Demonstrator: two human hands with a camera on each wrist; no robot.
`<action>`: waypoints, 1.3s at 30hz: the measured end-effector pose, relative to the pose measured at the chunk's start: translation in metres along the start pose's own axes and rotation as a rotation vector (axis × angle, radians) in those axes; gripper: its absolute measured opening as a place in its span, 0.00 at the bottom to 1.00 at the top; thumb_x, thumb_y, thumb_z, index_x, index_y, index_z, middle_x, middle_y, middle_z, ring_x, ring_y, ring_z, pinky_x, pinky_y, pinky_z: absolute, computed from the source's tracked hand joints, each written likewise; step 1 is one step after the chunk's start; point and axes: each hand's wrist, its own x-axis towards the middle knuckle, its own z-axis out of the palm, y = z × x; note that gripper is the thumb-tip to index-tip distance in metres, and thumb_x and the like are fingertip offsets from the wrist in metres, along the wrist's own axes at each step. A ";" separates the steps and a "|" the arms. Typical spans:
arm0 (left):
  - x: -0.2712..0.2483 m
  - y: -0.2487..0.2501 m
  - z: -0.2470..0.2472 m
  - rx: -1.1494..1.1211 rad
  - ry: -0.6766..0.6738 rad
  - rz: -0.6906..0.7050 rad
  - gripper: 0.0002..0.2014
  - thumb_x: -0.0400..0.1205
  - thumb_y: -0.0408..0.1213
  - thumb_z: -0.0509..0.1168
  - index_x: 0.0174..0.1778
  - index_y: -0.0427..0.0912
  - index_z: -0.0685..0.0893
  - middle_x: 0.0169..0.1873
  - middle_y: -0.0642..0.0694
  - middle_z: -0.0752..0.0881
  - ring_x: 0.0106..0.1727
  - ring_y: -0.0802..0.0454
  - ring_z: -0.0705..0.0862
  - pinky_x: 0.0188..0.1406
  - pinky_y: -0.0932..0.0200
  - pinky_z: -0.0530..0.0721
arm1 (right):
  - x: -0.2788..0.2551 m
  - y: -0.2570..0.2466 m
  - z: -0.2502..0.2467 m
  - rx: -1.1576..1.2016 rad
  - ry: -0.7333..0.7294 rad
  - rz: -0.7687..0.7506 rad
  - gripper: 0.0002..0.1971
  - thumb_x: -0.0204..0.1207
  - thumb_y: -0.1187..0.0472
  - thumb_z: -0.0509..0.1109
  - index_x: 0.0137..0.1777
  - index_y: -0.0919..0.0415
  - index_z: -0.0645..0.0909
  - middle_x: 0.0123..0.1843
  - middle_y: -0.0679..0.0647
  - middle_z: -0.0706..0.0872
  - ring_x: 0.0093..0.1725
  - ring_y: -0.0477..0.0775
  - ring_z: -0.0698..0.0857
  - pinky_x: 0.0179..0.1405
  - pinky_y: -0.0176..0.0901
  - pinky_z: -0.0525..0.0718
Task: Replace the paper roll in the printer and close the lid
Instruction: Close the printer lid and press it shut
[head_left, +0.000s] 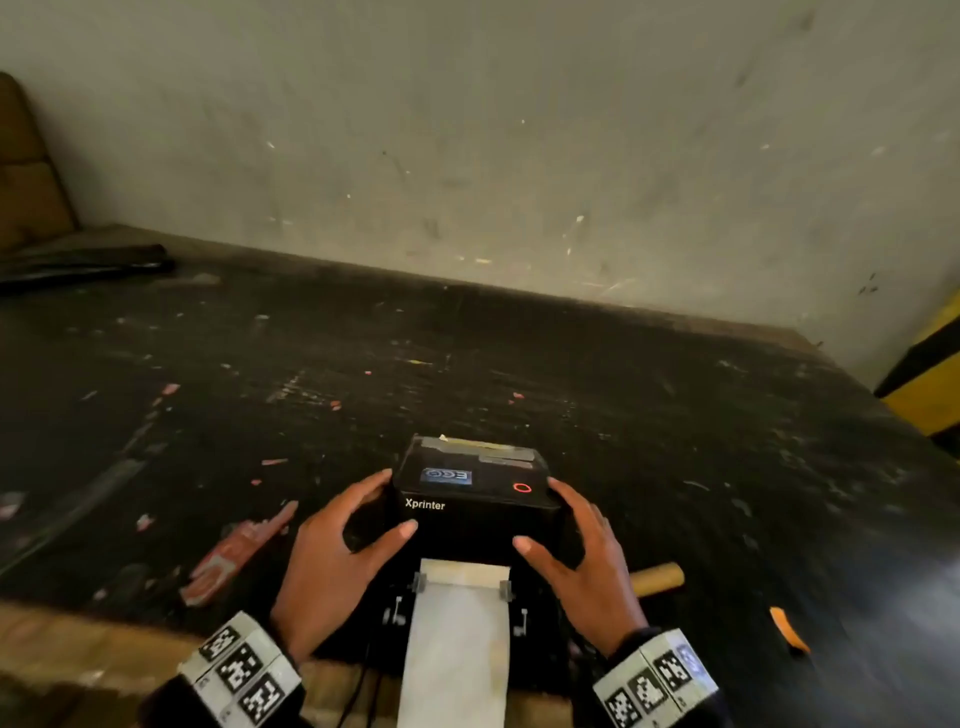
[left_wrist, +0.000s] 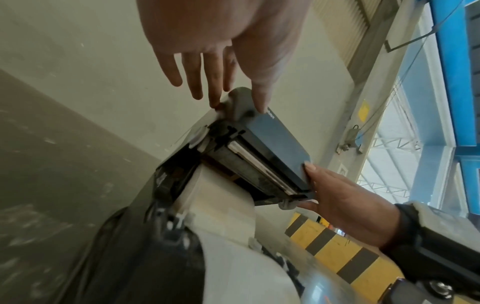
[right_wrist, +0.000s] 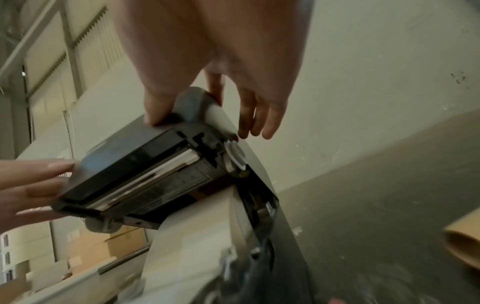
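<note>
A black Xprinter label printer (head_left: 475, 499) sits near the table's front edge, its lid (head_left: 470, 480) raised off the base. White paper (head_left: 457, 639) runs from under the lid toward me, between two guides. The paper roll (left_wrist: 221, 195) lies in the open bay below the lid (left_wrist: 275, 144). My left hand (head_left: 332, 561) touches the lid's left corner, thumb on its front face, fingers straight along the side. My right hand (head_left: 582, 561) mirrors it at the right corner. In the right wrist view the thumb of my right hand (right_wrist: 221, 51) presses the lid (right_wrist: 135, 164).
An empty cardboard core (head_left: 657, 578) lies on the dark table just right of the printer. Red packaging (head_left: 234, 553) lies to the left and an orange scrap (head_left: 789, 629) to the right. A black bag (head_left: 83, 265) is at the far left. The wall (head_left: 519, 156) stands behind.
</note>
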 end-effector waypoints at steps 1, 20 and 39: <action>-0.007 -0.003 0.001 0.035 0.020 0.025 0.29 0.72 0.41 0.75 0.69 0.54 0.76 0.63 0.59 0.79 0.66 0.63 0.74 0.58 0.86 0.63 | -0.006 0.003 0.003 -0.011 -0.045 0.007 0.37 0.68 0.45 0.75 0.74 0.35 0.62 0.76 0.49 0.66 0.74 0.48 0.68 0.71 0.45 0.72; -0.020 -0.047 0.020 0.261 -0.426 -0.070 0.46 0.55 0.82 0.56 0.69 0.84 0.45 0.82 0.44 0.55 0.83 0.47 0.46 0.80 0.37 0.56 | -0.030 0.025 0.017 -0.307 -0.356 0.070 0.44 0.65 0.28 0.64 0.68 0.17 0.31 0.78 0.58 0.71 0.73 0.59 0.73 0.72 0.62 0.73; -0.026 -0.063 0.028 0.231 -0.415 -0.054 0.47 0.59 0.78 0.59 0.73 0.78 0.45 0.81 0.46 0.61 0.80 0.47 0.61 0.78 0.38 0.66 | -0.039 0.033 0.026 -0.342 -0.306 0.003 0.45 0.69 0.33 0.66 0.67 0.18 0.28 0.77 0.55 0.72 0.70 0.56 0.77 0.67 0.57 0.80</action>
